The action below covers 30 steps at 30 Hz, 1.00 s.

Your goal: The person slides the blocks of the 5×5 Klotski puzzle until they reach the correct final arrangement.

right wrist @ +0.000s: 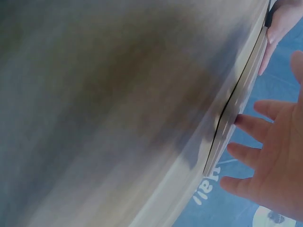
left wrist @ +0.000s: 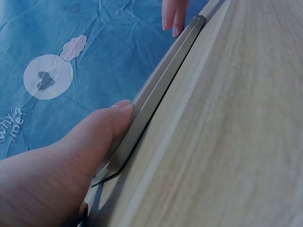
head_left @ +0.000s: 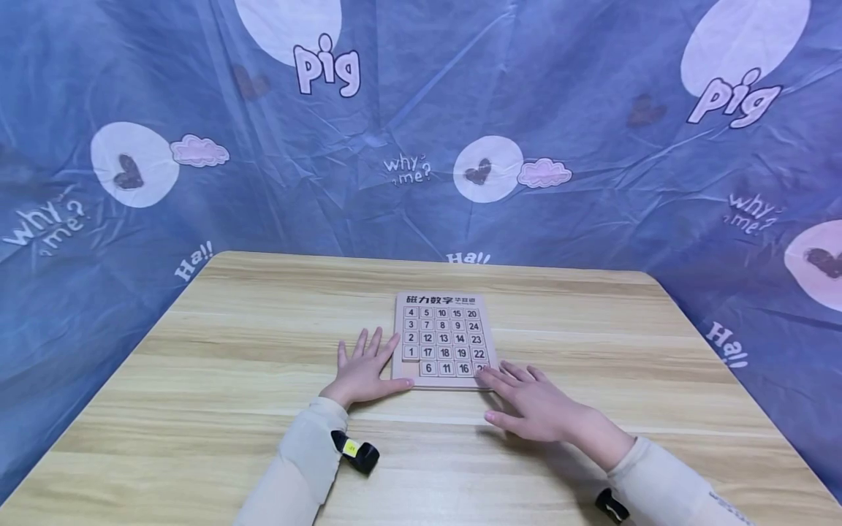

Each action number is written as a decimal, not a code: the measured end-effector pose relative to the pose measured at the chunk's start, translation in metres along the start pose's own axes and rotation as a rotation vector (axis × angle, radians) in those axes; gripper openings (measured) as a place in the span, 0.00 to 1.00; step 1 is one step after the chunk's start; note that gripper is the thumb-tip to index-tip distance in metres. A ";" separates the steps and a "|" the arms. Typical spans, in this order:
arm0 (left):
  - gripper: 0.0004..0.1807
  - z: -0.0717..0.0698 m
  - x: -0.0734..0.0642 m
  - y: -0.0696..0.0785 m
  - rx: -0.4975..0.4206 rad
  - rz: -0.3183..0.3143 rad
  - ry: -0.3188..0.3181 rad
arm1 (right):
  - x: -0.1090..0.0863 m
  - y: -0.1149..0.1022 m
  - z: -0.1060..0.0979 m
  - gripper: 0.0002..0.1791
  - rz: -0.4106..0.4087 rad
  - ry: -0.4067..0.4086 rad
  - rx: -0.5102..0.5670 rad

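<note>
A magnetic number sliding puzzle point(head_left: 439, 299) lies flat on the table, its numbered tiles in rows, with a gap in the bottom-left corner. My left hand point(head_left: 365, 372) spreads its fingers along the puzzle's left side, thumb resting on the bottom-left corner of the frame. In the left wrist view that thumb point(left wrist: 122, 111) lies over the edge of the frame. My right hand point(head_left: 536, 405) reaches over the bottom-right corner with extended fingers, a fingertip over the last tile, whose number is partly hidden. The right wrist view shows these fingers point(right wrist: 251, 127) spread beside the frame.
The puzzle sits around the middle of a light wood-grain table point(head_left: 263, 307). Behind it hangs a blue printed cloth point(head_left: 395, 219), reaching along the back and both sides. Black straps, one point(head_left: 358, 453) at the left wrist and one point(head_left: 612, 505) at the right, are on the sleeves.
</note>
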<state>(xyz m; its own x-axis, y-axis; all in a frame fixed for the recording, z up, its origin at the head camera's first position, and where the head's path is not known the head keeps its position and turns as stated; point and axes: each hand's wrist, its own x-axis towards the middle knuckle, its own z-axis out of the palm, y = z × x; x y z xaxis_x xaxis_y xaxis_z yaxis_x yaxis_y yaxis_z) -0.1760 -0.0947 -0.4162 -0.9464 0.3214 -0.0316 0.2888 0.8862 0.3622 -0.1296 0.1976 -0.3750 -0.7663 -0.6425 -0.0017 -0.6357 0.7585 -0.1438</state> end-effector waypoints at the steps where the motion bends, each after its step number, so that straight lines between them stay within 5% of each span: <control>1: 0.50 0.000 0.000 0.000 0.001 -0.002 -0.001 | 0.000 0.000 0.000 0.35 0.001 0.000 0.002; 30: 0.50 0.000 0.000 -0.001 0.011 0.000 0.006 | 0.020 -0.015 0.004 0.35 -0.067 -0.024 0.002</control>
<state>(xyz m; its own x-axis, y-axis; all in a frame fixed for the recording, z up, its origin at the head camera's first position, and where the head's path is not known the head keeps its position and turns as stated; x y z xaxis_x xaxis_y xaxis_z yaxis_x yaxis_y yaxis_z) -0.1765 -0.0954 -0.4171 -0.9473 0.3193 -0.0264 0.2901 0.8898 0.3523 -0.1348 0.1732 -0.3771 -0.7195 -0.6943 -0.0157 -0.6853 0.7134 -0.1464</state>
